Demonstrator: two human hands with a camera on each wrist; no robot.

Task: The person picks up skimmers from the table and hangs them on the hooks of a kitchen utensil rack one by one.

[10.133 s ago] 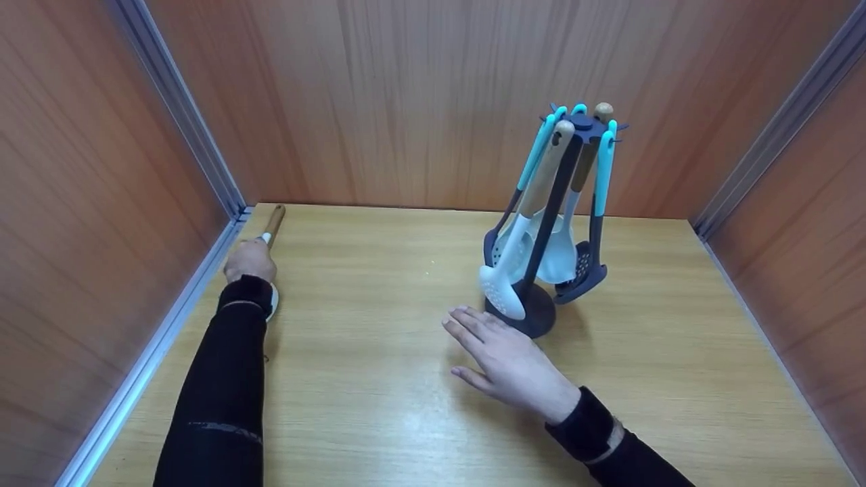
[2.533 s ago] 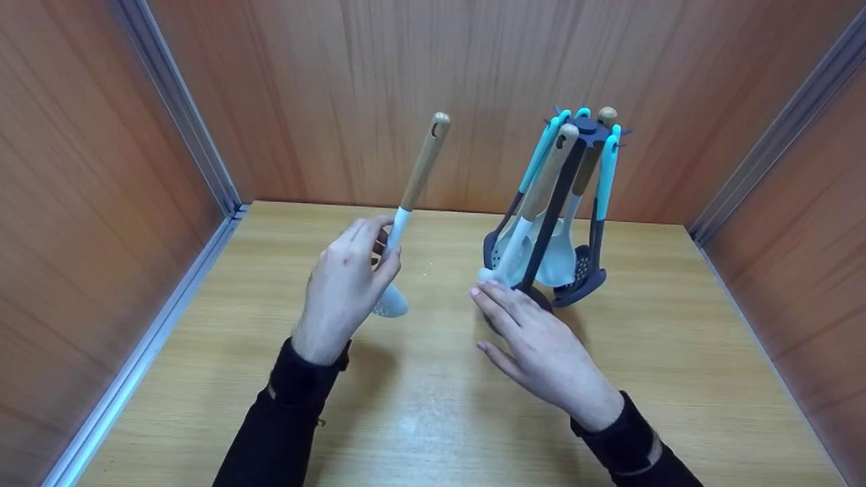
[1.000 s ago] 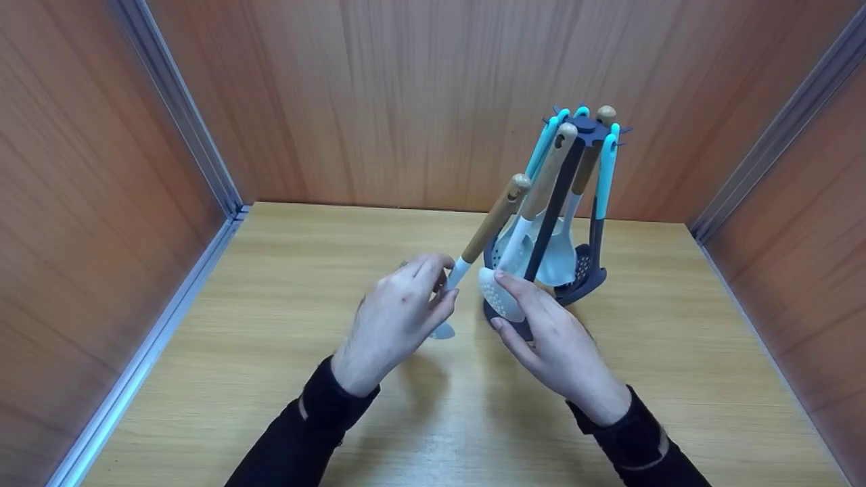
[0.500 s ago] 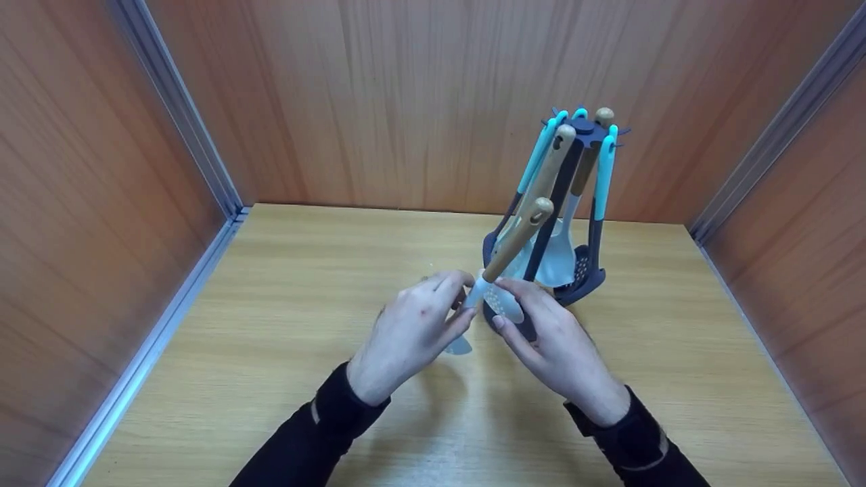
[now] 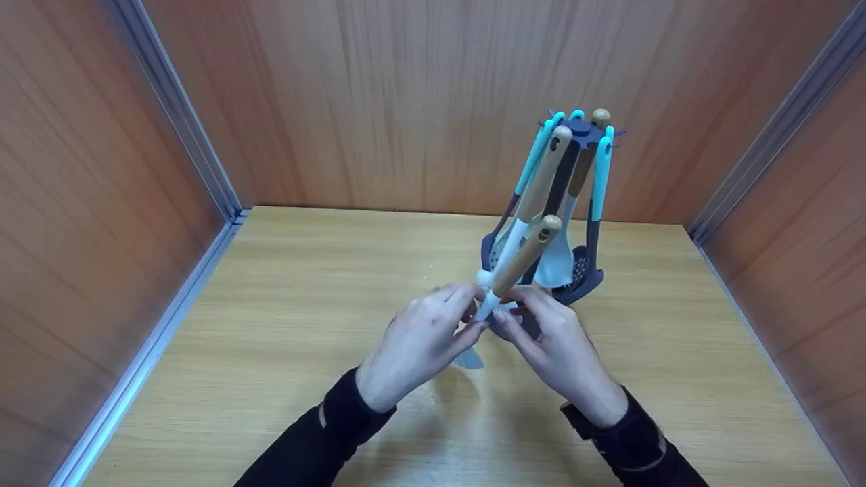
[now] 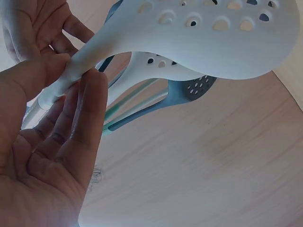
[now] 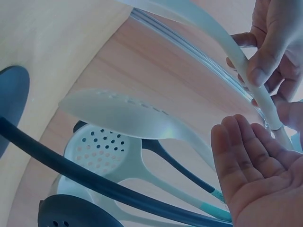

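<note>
My left hand [image 5: 423,338] pinches the white neck of a slotted spoon [image 5: 526,256] with a wooden handle. The spoon leans up and to the right, and its holed white head [image 6: 213,40] fills the top of the left wrist view. Close beside the neck is my right hand [image 5: 560,353], its fingers fairly straight in the right wrist view and its thumb at the neck; whether it touches I cannot tell. Just behind stands a dark utensil stand [image 5: 582,130]. Another white slotted spoon [image 7: 128,116] with a wooden handle hangs on its near side.
Turquoise-handled utensils [image 5: 601,169] hang around the stand, among them a dark holed one [image 5: 583,279] at the right. Wood-grain panels enclose the pale tabletop [image 5: 338,270] at the back [image 5: 406,101] and sides, with metal strips [image 5: 193,122] along the corners.
My left hand earlier lay at the far left on the spoon, then lifted it and carried it right to the stand. The spoon now tilts more, near my right hand, whose thumb has come to its neck.
</note>
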